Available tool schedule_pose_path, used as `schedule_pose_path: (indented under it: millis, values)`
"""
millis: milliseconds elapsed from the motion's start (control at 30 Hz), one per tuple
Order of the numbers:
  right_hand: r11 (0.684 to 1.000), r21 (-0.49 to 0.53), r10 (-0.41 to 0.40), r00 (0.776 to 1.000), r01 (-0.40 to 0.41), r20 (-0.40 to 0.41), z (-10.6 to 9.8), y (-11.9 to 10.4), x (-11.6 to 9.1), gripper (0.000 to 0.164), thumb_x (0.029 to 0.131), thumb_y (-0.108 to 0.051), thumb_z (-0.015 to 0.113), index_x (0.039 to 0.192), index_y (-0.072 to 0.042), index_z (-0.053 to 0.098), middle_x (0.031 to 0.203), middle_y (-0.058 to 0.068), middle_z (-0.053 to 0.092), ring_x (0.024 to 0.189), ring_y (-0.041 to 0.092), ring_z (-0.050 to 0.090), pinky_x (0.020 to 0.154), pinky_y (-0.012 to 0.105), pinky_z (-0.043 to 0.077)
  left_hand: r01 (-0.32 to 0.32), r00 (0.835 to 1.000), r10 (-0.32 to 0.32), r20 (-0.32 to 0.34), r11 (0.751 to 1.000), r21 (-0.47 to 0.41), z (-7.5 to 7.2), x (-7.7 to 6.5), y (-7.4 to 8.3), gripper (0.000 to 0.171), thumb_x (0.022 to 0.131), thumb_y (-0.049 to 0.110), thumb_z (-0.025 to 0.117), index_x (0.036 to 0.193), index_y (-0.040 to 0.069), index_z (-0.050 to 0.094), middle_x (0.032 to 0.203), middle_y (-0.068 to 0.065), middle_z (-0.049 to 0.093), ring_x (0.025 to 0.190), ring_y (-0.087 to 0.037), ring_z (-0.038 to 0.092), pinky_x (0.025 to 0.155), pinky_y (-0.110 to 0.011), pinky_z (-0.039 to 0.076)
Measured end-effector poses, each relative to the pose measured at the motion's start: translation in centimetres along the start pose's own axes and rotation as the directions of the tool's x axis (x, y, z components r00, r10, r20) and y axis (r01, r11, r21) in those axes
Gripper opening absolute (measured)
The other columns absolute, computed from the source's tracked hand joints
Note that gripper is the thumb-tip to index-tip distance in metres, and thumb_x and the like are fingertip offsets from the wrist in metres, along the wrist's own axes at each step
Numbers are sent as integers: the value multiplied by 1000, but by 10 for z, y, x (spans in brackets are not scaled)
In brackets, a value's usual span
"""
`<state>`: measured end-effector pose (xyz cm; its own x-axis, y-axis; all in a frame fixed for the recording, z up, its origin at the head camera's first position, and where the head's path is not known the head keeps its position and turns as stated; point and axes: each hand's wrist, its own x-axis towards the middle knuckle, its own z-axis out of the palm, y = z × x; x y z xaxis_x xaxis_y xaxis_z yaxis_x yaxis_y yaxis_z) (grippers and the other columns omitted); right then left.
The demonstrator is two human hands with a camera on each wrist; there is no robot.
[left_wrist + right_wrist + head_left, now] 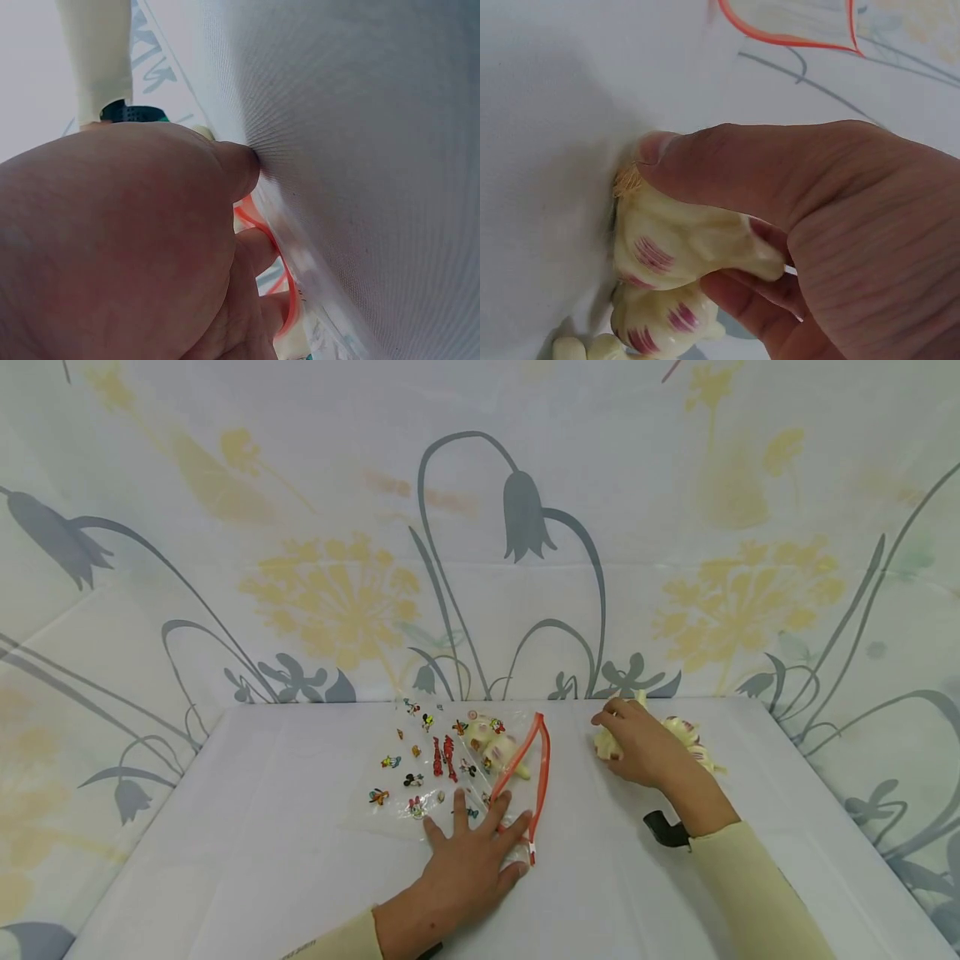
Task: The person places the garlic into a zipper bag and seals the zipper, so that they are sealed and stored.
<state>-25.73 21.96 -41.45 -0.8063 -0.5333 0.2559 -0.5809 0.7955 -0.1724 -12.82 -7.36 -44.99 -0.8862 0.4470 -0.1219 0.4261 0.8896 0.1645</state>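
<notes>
Bag (405, 762) lies on desk (285, 843), clear plastic with cartoon prints; red zip (545, 768) along right side, strips parted mid-length. Left hand (468, 864) rests over bag's near right corner, fingers spread, gripping nothing. Right hand (641, 745), right of bag near desk's far edge, holds garlic bulb (679, 240) between thumb and curled fingers. More garlic (682, 731) just beside; some (501, 753) shows through bag's plastic.

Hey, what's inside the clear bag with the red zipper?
Pale garlic bulbs show through the bag near its zipper. Printed figures partly cover them; whatever lies beneath the left hand can't be seen.
</notes>
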Motion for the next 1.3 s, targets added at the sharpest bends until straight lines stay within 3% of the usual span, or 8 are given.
schedule_pose_path:
  millis: [300,500,900,1300]
  values:
    - [998,-15,63,994,-61,93,2,0,1,47,75,1,90,119,3,72,107,14,62,99,33,64,89,49,56,2,1000,-2,0,1000,-11,-1,-1,1,64,104,58,57,163,39,43,173,1,31,150,-64,25,94,-93,31]
    - [998,-26,56,995,-54,84,1,-2,2,45,74,2,86,117,1,73,104,13,62,95,31,64,86,47,55,6,1000,-6,2,1000,-5,0,0,1,64,104,59,57,163,40,42,173,1,31,150,-64,25,94,-92,31]
    - [982,149,103,991,-116,91,-2,-12,4,46,77,-6,85,121,-2,73,115,11,67,100,28,63,88,48,54,10,1000,-10,17,1000,-17,0,1,0,64,104,60,57,163,40,42,174,1,29,151,-64,23,95,-93,29]
    - [970,235,53,996,-68,67,8,-27,9,43,81,-15,87,121,-5,74,116,7,70,107,28,66,92,50,56,7,1000,-7,5,1000,-10,0,1,0,64,104,60,57,163,40,43,174,1,30,150,-65,24,94,-93,30]
